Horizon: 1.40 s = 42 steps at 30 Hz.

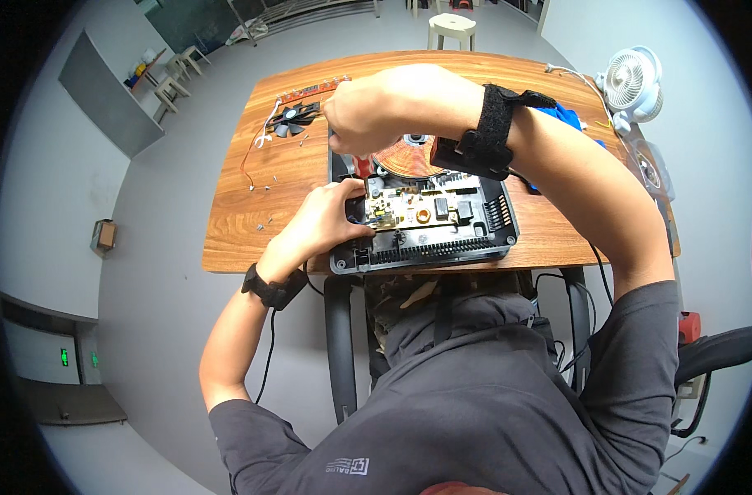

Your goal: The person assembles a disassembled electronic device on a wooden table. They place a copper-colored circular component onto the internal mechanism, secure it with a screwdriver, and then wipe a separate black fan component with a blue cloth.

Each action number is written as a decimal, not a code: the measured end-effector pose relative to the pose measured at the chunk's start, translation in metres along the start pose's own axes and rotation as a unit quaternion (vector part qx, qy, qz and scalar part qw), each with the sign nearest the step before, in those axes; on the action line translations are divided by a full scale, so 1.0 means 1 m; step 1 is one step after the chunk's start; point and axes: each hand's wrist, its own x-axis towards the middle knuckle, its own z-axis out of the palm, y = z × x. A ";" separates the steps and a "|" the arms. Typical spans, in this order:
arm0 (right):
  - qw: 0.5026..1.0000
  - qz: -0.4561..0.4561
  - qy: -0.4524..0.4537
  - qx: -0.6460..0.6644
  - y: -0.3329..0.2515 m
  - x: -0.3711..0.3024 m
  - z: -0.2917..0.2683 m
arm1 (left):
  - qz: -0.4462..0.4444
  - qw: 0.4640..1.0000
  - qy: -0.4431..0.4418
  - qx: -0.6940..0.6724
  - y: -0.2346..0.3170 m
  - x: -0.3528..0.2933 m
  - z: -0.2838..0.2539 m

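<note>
An opened induction cooker with a black housing [501, 235] sits at the table's near edge. Inside it lie a round copper coil [409, 162] and a pale circuit board [409, 213]. My right hand [358, 111] is closed around a screwdriver [363, 167] with a red handle, held upright with its shaft down at the board's upper left corner; the tip is too small to make out. Thumb and fingers of my left hand [322, 219] grip the board's left end, just below the screwdriver. My right forearm hides part of the coil.
Beyond my hands, a black cooling fan [293, 120] and a narrow reddish strip board [314, 89] lie on the wooden table [244, 214], with several loose screws on the left. A white desk fan [633, 82] stands at the right edge. Cables hang from both wrist straps.
</note>
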 end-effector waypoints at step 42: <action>0.981 -0.065 0.183 -0.006 0.018 -0.019 0.022 | -0.011 1.000 0.006 -0.012 -0.002 -0.001 0.002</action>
